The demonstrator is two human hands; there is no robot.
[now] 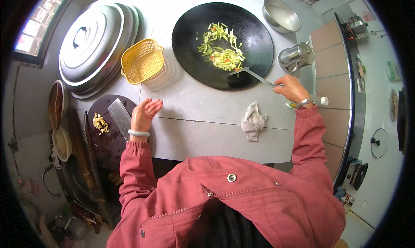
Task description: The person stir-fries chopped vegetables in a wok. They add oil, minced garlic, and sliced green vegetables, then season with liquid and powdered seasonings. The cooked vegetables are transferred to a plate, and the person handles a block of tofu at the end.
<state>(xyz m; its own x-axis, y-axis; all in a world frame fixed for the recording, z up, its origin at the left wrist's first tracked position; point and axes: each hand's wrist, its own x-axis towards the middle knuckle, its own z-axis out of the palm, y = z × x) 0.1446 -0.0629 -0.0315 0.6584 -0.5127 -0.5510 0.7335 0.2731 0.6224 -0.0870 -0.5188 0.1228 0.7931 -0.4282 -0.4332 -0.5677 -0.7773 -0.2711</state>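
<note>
My right hand [292, 88] grips the handle of a metal wok spatula [259, 77]. The spatula's blade rests in a large black wok [191, 60], at the near edge of cut green vegetable strips [227, 58] with a few red pieces among them. My left hand [145, 113] is empty, fingers spread, over the counter beside a round dark cutting board [107, 147]. A cleaver [119, 116] lies on that board, its handle hidden behind my left wrist. Chopped pale pieces, perhaps garlic or ginger [100, 123], sit on the board's left part.
A yellow plastic basket [142, 61] and a big metal lid [94, 47] stand left of the wok. To its right are a steel bowl [280, 15], a lidded metal pot [295, 57] and a bottle [322, 101]. A crumpled cloth [254, 121] lies on the tiled counter [201, 137].
</note>
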